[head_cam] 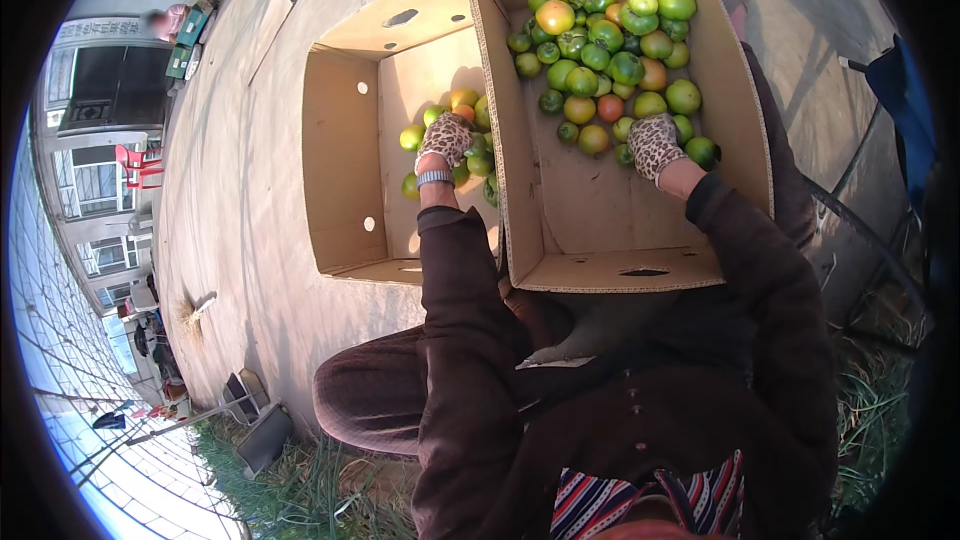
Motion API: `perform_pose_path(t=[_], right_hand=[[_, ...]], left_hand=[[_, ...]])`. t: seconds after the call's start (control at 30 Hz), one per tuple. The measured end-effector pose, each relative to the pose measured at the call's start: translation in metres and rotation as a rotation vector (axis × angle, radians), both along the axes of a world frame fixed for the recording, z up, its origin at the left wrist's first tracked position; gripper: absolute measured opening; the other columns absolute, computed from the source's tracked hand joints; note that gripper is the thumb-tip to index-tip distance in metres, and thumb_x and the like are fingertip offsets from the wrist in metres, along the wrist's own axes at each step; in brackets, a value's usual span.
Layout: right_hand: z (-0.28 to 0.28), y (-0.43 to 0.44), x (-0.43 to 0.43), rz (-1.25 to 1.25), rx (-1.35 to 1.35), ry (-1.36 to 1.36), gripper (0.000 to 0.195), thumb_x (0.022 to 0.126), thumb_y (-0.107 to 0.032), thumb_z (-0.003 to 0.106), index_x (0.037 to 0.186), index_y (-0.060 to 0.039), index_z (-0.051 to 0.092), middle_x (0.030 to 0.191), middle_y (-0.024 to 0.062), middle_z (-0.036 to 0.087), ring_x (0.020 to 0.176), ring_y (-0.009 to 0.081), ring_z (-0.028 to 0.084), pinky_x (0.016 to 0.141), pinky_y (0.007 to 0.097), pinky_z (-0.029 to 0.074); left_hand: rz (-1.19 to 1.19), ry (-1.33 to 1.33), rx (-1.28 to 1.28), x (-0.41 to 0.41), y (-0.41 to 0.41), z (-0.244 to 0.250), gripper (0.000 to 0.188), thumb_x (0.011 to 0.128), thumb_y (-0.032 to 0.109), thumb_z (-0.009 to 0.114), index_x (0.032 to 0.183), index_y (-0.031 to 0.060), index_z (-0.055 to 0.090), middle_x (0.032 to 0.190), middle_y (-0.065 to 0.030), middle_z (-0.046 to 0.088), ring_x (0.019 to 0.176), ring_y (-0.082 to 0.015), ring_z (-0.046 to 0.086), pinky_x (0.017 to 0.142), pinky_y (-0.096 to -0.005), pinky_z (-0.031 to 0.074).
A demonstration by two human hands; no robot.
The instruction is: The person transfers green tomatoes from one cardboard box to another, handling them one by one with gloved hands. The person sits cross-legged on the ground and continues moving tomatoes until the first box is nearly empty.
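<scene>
Two open cardboard boxes stand side by side before me. In the left box [341,157], my left hand [445,141], in a leopard-print glove, reaches down among green and orange tomatoes [412,137]; its fingertips are hidden, so a grip cannot be made out. The right box [585,274] holds a larger heap of green, yellowish and orange tomatoes [582,82]. My right hand [654,144], gloved alike, rests at the near edge of that heap beside a dark green tomato [702,153]. The fingers point down, and whether they hold one is hidden.
A flat cardboard piece [271,26] lies on the concrete ground. Near the lower left stands a long-handled dustpan [264,439] by grass. A red plastic chair [139,167] and a seated person [169,21] beside crates are farther off. A blue folding item [896,112] stands at right.
</scene>
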State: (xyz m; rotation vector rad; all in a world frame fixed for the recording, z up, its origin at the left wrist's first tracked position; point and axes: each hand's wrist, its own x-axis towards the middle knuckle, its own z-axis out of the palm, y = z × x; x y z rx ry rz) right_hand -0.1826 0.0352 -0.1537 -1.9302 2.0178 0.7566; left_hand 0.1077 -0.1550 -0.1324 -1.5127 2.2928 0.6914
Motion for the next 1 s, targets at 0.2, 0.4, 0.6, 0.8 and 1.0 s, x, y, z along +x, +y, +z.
perform_pose_path(t=[0.2,0.4,0.6,0.8,1.0], right_hand=[[0.093,-0.004,-0.027,-0.146,-0.091,-0.535,0.053,0.068,-0.036,0.078,0.107,-0.0026,0.065,0.102,0.0155,0.067,0.099,0.0301,0.064,0.091,0.041,0.047],[0.112,-0.01,-0.008,-0.073,-0.833,-0.758,0.065,0.074,-0.033,0.076,0.129,-0.0095,0.051,0.125,0.0162,0.055,0.114,0.0322,0.055,0.097,0.0413,0.045],[0.115,-0.005,-0.002,0.156,-1.124,-0.649,0.074,0.074,-0.028,0.074,0.141,-0.0162,0.042,0.132,0.0116,0.05,0.115,0.0302,0.053,0.096,0.0438,0.043],[0.124,-0.003,0.007,0.239,-1.218,-0.77,0.068,0.08,-0.031,0.071,0.14,-0.01,0.044,0.136,0.0124,0.049,0.121,0.031,0.05,0.102,0.0422,0.041],[0.098,-0.014,-0.06,-0.089,-1.243,-0.713,0.051,0.085,-0.02,0.066,0.134,-0.0113,0.051,0.133,0.0118,0.054,0.124,0.0288,0.049,0.106,0.0401,0.039]], left_hand=[[0.178,0.354,-0.371,-0.022,0.021,0.084,0.025,0.086,0.021,0.061,0.099,0.0002,0.067,0.087,-0.0179,0.069,0.081,-0.0283,0.068,0.075,-0.037,0.053],[0.192,0.659,-0.183,-0.072,0.062,0.135,0.036,0.085,0.027,0.07,0.107,-0.0008,0.065,0.086,-0.0088,0.068,0.07,-0.0103,0.061,0.063,-0.0257,0.049],[0.168,1.029,0.239,-0.086,0.077,0.159,0.051,0.084,0.024,0.073,0.125,0.0007,0.056,0.105,-0.0101,0.066,0.07,-0.0097,0.062,0.058,-0.02,0.049],[0.035,1.171,0.288,-0.114,0.098,0.142,0.064,0.08,0.021,0.076,0.133,-0.0009,0.047,0.118,-0.0102,0.06,0.103,-0.0174,0.06,0.08,-0.0281,0.052],[0.446,1.373,0.026,-0.089,0.043,0.119,0.058,0.079,0.014,0.076,0.127,-0.005,0.049,0.108,-0.0154,0.063,0.094,-0.0211,0.064,0.076,-0.0297,0.055]])
